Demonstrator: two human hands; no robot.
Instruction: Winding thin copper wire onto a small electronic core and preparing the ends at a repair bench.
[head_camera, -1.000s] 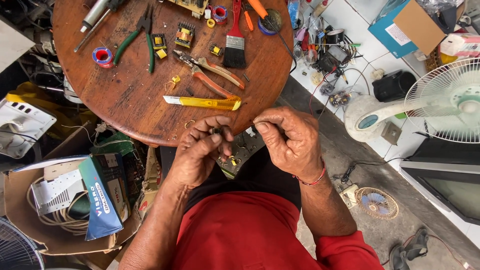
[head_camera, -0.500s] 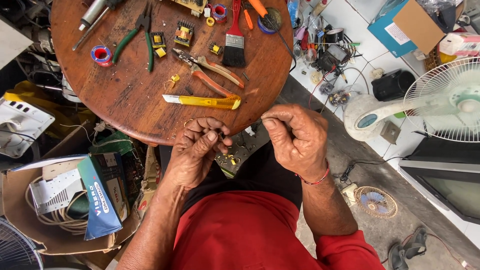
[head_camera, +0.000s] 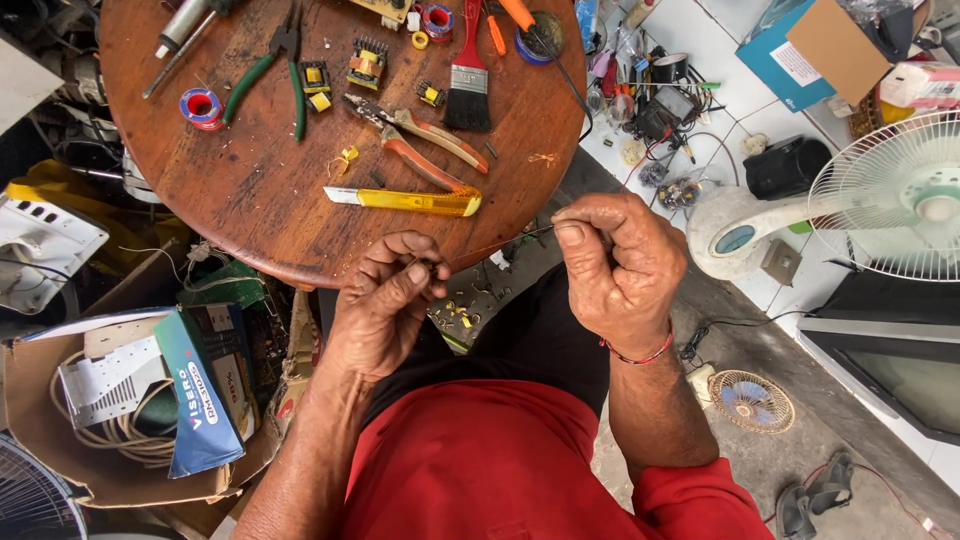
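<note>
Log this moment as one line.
left hand: pinching small part | right hand: pulling thin wire taut | both below round wooden table edge | yellow utility knife nearest

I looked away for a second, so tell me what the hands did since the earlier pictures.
The right hand drew away to the right, pulling a thin wire out longer from the left hand, whose fingers stay pinched on a small part. The yellow utility knife and the pliers on the round table stayed put.

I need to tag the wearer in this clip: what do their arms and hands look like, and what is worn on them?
Both forearms are bare. Red short sleeves cover the upper arms. The right hand has a thin red band at the wrist; the left hand wears nothing.
</note>
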